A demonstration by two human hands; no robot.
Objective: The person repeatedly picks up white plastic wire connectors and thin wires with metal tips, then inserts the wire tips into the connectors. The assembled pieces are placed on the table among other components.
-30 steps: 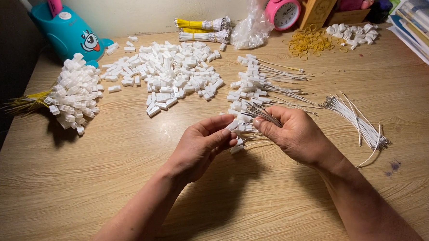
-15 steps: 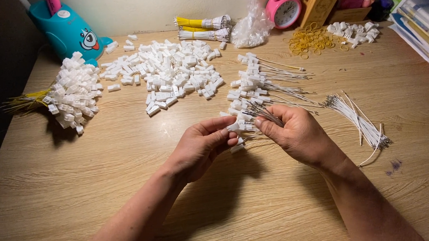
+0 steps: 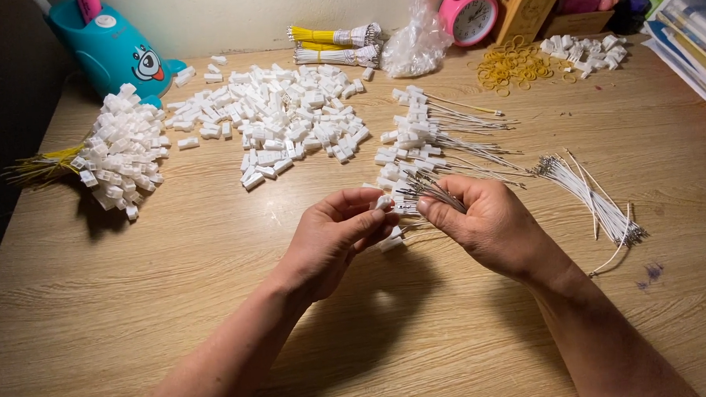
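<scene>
- Left hand (image 3: 335, 235), nearest the viewer, pinched shut on a small white connector housing (image 3: 383, 202) between thumb and fingertips, just near-side of the finished pile.
- Right hand (image 3: 489, 220) closed round a small bunch of thin grey wires (image 3: 428, 189), tips aimed at the housing; whether one is already seated cannot be told.
- One more white housing (image 3: 392, 242) lying on the bench (image 3: 136, 311) just under the hands.
- Finished pile (image 3: 426, 136) of wires with housings on, just beyond the hands: a fair share done, by the look of it.
- Bare grey wires (image 3: 595, 200) right of the finished pile: a loose bundle left to fit.
- Loose white housings (image 3: 286, 118) heaped left of the finished pile: many left.
- Further left, a bundled cluster of housings on yellow wires (image 3: 117, 157).
- Beyond the pile, at the bench's far edge: yellow wire bundles (image 3: 334, 36), pink alarm clock (image 3: 472, 15).
</scene>
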